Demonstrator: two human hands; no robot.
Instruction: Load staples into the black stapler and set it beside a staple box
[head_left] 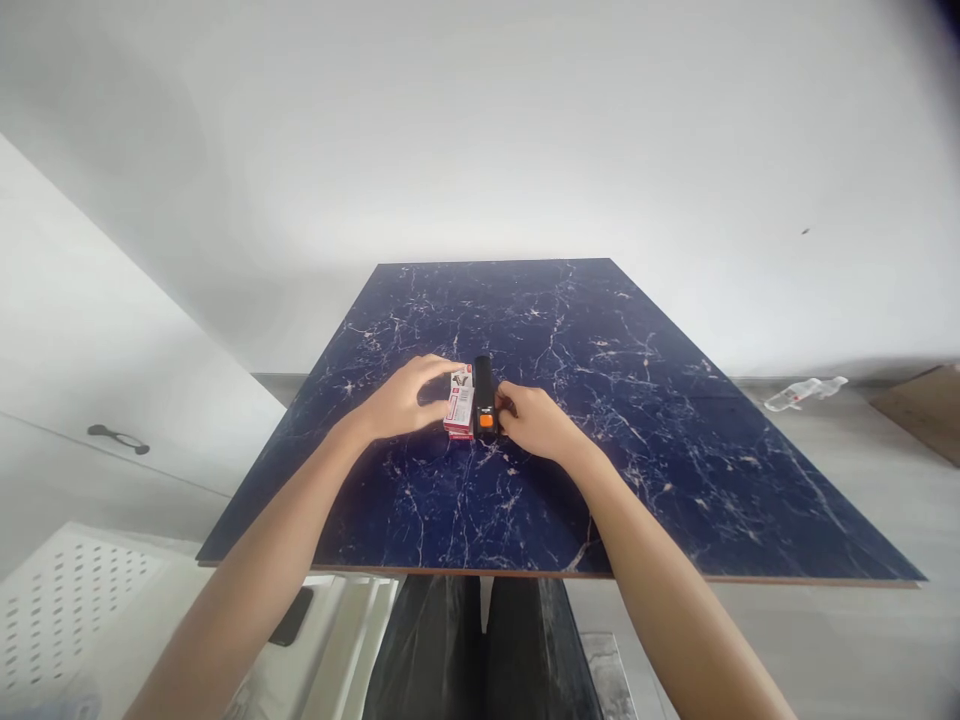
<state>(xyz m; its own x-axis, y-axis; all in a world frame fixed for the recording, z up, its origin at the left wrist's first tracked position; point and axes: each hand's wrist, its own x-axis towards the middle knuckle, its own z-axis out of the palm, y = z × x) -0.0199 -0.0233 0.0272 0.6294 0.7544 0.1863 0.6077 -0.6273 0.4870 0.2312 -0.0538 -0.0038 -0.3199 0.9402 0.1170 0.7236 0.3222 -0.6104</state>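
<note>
Head view: a blue, white-veined table [675, 480] stands by a pale wall [487, 130], with clear plastic [796, 395] on the floor [862, 650] to the right. Near its middle, a red-and-white box [460, 402] sits just left of a black device [484, 380]. The left hand [397, 400], spread wide, meets the box; the right hand [534, 418], curled narrow, meets the device. Whether either grips, I cannot tell.

"What's worn down below the fingers [429, 364]?"
"Dark trousers [420, 650], charcoal to black, faintly streaked with paler grey"
"And just behind the fingers?"
"Bare wrists [354, 430], then bare forearms [270, 540], widening away from the fingers"
</note>
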